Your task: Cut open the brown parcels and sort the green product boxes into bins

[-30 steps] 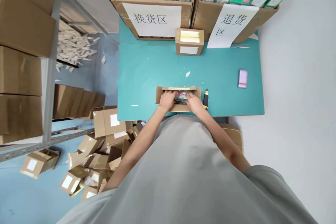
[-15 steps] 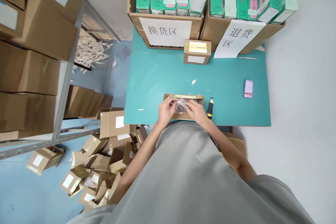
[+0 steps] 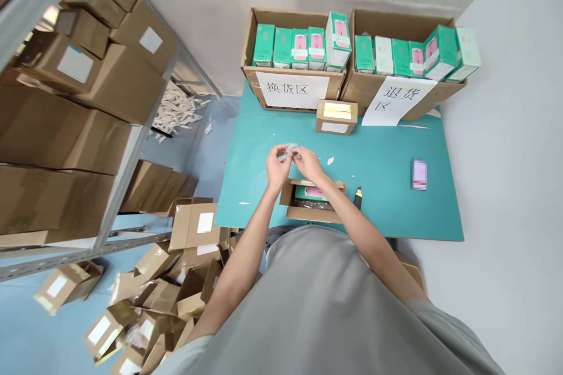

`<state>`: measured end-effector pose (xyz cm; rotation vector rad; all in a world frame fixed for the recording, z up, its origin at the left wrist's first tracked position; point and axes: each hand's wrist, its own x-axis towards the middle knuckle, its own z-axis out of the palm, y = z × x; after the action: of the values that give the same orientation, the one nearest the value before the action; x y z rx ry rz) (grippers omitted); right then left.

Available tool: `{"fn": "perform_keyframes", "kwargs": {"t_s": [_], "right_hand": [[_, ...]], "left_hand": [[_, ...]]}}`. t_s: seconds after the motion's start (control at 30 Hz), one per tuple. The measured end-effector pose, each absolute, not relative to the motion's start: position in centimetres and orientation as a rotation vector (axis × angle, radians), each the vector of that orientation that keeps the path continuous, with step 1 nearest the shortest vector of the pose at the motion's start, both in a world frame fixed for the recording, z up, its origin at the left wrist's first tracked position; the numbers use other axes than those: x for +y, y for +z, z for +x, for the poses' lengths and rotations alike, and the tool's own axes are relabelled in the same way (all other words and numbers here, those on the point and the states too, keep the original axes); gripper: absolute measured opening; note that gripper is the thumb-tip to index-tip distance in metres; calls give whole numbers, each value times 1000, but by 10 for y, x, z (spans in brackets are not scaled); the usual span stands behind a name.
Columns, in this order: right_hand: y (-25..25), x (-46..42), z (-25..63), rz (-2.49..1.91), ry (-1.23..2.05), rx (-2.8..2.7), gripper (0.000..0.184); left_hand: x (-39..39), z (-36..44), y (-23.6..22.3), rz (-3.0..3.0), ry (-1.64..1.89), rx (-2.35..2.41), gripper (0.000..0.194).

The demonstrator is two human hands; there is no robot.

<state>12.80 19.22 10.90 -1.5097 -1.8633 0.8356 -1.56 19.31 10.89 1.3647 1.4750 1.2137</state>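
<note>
Between my fingertips is a small crumpled piece of clear plastic wrap (image 3: 291, 149), held above the green table (image 3: 259, 146). My left hand (image 3: 277, 167) pinches it from the left, and my right hand (image 3: 307, 163) pinches it from the right. Below my hands, near the front edge, an open cardboard box (image 3: 313, 215) holds a green and pink carton (image 3: 308, 192) with dark, shiny plastic packing (image 3: 313, 204) beside it. My right forearm covers the right end of this box. A yellow and black box cutter (image 3: 358, 198) lies just right of it.
Two big cartons (image 3: 290, 83) of green boxes, with paper signs, stand along the back. In front of them sits a small taped box (image 3: 336, 117). A phone (image 3: 419, 174) lies at the right. Shelves of boxes (image 3: 101, 140) and a heap of opened boxes (image 3: 162, 299) are on the left.
Both hands have risen from the open box and moved away from me, carrying the plastic. The carton inside now shows. The camera view has tilted upward.
</note>
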Motion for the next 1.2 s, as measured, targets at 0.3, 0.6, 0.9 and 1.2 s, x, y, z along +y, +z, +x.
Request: {"fn": "perform_keyframes", "kwargs": {"t_s": [0.3,0.6,0.9,1.2], "right_hand": [[97,175,113,-1805,1116,-2108,41],[138,46,188,-1827,918,-1858,31],[103,56,176,-2358,1002,-2246,49],[79,72,161,-2457,890,-2246,49]], "left_hand": [[182,-36,53,1475,885,1749,34],[83,-75,91,1796,924,1486,23],[96,-23,63,2099,410,1210,66],[104,-30,49,2184,188,1241,98]]}}
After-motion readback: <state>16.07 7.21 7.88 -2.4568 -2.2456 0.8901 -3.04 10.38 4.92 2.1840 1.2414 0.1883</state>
